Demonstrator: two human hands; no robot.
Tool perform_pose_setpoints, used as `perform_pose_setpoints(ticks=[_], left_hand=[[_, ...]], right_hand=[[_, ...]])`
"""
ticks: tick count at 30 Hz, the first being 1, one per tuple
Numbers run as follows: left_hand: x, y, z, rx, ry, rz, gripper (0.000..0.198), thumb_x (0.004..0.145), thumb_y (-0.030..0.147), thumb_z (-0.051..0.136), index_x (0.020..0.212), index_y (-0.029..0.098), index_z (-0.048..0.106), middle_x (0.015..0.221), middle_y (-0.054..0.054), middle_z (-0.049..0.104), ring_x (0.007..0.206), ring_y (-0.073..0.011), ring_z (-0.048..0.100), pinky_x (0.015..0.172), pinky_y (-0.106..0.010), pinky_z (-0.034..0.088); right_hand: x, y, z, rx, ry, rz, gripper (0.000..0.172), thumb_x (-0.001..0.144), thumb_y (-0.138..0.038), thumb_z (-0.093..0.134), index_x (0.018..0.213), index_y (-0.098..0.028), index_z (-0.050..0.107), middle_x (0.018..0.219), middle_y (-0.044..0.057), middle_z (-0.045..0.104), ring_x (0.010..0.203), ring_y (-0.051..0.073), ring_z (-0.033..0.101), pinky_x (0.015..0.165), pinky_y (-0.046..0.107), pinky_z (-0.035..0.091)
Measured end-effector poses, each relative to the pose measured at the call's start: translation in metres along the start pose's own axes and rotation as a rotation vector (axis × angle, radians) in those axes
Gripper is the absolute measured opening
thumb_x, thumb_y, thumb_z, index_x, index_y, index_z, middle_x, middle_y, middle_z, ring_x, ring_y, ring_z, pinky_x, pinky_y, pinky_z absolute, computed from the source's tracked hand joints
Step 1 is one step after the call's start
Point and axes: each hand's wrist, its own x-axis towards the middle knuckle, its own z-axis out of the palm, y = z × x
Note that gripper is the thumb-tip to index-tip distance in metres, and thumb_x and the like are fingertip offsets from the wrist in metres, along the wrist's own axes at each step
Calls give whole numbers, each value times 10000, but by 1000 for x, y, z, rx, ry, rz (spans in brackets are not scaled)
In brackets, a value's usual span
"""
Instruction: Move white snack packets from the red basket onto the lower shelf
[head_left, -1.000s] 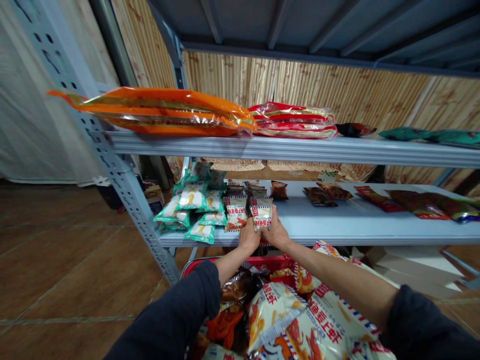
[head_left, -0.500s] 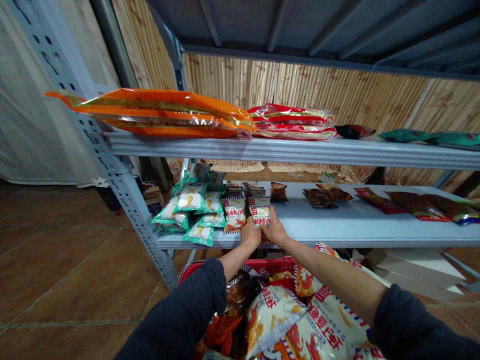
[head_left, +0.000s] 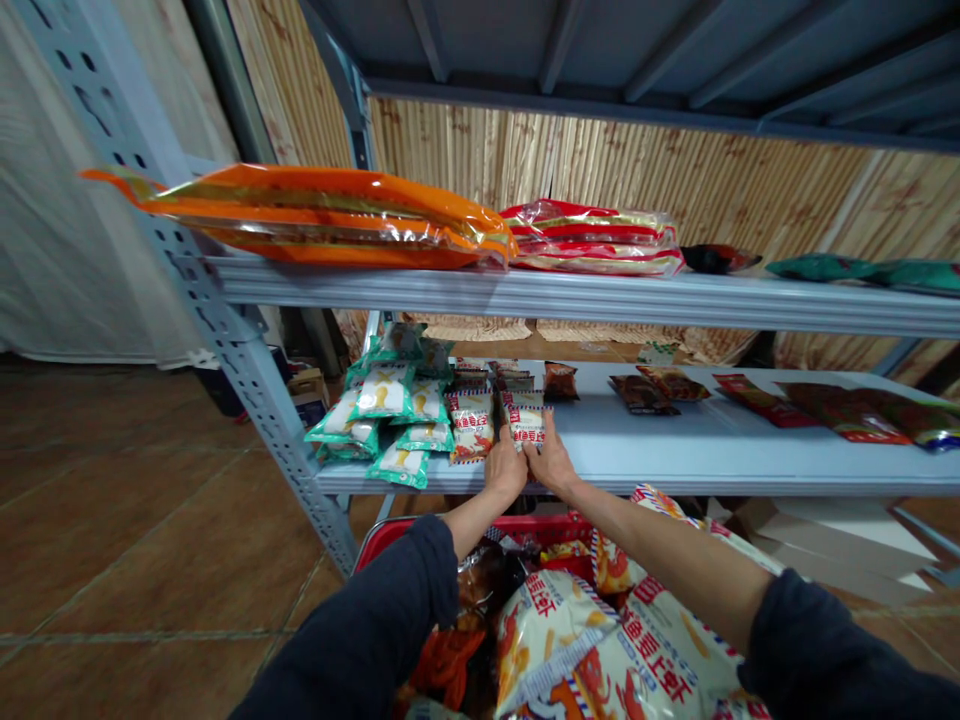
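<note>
Both hands are at a white snack bag [head_left: 527,424] with red lettering, on the front of the lower shelf [head_left: 645,455]. My left hand [head_left: 505,468] grips its left side, with a finger stretched along the edge. On its right side is my right hand [head_left: 550,460], fingers closed against the packet. Another white snack bag [head_left: 471,425] stands just left of my left hand, and more like it are lined up behind. Left of these is a pile of green-and-white snack bags [head_left: 384,390]. My palms hide the bag's lower part.
Below my forearms stands a red basket [head_left: 382,540] full of larger snack bags [head_left: 551,625]. An upper shelf board [head_left: 450,292] carries an orange package [head_left: 322,215] and a red one [head_left: 592,240]. A perforated upright [head_left: 255,400] bounds the left; brown packets [head_left: 643,393] lie to the right.
Both hands remain on the white snack bag and have shifted very slightly. More of its front now shows between my fingers. The view has tilted a little.
</note>
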Motion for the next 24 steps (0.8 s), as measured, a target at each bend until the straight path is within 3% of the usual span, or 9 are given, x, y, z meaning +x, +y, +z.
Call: perform_pose_setpoints(ticks=[8, 17, 20, 24], left_hand=[[0, -3, -1, -4, -44, -16, 392, 825, 268, 444, 1204, 181, 389, 1013, -110, 643, 940, -207, 601, 785, -271, 405], [-6, -3, 0, 25, -72, -8, 463, 821, 266, 437, 1254, 146, 324, 1016, -128, 630, 916, -222, 599, 764, -283, 410], [-10, -2, -5, 41, -70, 13, 425, 816, 249, 435, 1222, 143, 366, 1028, -138, 614, 922, -226, 585, 771, -299, 412], [-16, -5, -20, 146, 3, 103, 356, 795, 251, 468, 1147, 196, 468, 1119, -107, 559, 1063, -222, 493, 897, -314, 359]], right_hand=[[0, 1, 3, 13, -18, 7, 703, 777, -270, 436, 1384, -149, 103, 1196, 130, 498, 1071, 215, 508, 927, 340, 373], [-2, 8, 5, 31, -29, 26, 698, 757, -277, 463, 1374, -172, 153, 1263, 126, 442, 1144, 220, 453, 931, 352, 375], [-2, 9, 5, 52, -27, -4, 699, 761, -262, 456, 1375, -172, 134, 1250, 120, 455, 1123, 208, 471, 924, 345, 382], [-2, 12, 6, 48, 5, -76, 689, 761, -257, 464, 1367, -166, 149, 1251, 123, 463, 1127, 205, 464, 945, 356, 363]])
